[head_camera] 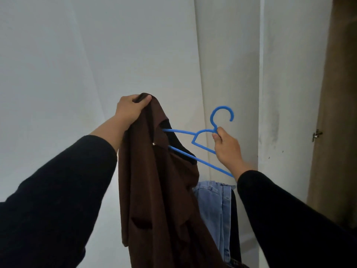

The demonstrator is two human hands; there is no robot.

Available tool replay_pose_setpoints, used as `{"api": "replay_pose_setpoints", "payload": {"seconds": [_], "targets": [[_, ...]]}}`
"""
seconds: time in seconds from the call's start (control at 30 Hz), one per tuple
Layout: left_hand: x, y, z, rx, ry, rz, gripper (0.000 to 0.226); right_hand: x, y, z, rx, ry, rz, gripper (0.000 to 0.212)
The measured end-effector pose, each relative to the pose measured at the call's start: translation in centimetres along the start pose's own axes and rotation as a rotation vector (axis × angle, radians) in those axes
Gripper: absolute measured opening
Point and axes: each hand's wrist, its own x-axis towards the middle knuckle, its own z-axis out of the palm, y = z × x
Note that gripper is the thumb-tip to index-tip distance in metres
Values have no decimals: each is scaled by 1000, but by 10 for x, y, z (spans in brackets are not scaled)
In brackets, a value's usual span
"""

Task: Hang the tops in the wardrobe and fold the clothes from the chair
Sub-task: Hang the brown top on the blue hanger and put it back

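My left hand (129, 109) grips the top edge of a dark brown top (154, 190) and holds it up so it hangs down the middle of the view. My right hand (227, 147) pinches a blue plastic hanger (204, 132) just below its hook. The hanger's left arm pokes into the neck opening of the brown top; its hook points up and is free. Light blue jeans (212, 206) hang behind and below the top, with a black garment (234, 219) next to them.
A white wall (77, 55) fills the left and centre. A white wardrobe panel (289, 93) stands to the right, with a brown door (338, 113) and a small metal latch (316, 134) at the far right.
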Motion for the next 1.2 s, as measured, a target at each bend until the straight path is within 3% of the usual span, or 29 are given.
{"api": "replay_pose_setpoints", "payload": {"seconds": [0.23,0.5,0.6,0.7,0.93,1.2], "targets": [[3,14,-8,84,-127,24,25,8,-21,-2,383,-18,43,17],[2,27,-18,159,-167,71,29,6,-27,-9,497,-164,46,17],[6,30,-28,520,-276,124,29,7,-33,-11,476,-174,20,17],[6,34,-32,870,-409,200,16,8,-36,-9,426,-156,2,16],[-12,37,-19,417,-252,257,12,5,-36,-9,154,-143,-42,21],[-15,56,-18,818,-383,381,29,6,-50,-11,337,28,26,18]]}}
